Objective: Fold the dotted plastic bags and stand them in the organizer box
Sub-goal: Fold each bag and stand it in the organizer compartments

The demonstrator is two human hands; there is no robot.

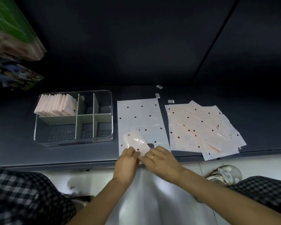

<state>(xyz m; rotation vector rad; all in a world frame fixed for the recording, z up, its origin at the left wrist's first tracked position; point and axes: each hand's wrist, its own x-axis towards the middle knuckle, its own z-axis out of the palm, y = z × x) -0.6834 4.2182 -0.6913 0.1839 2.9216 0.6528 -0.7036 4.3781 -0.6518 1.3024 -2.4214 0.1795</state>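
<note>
Seen from a head camera, looking down at a dark grey tabletop. At centre, a flat white plastic bag with dark dots, just right of a clear organizer box with white dividers. Near edge of that flat bag: left hand and right hand, with gold ring, both pinching a small, partly folded pale pink dotted bag. Inside the box, back-left compartment: a row of folded pink bags standing upright. Further right of the flat bag, a loose pile of unfolded dotted bags. Likely risks: slick film springing open if the pinch loosens; the standing row toppling when nudged.
</note>
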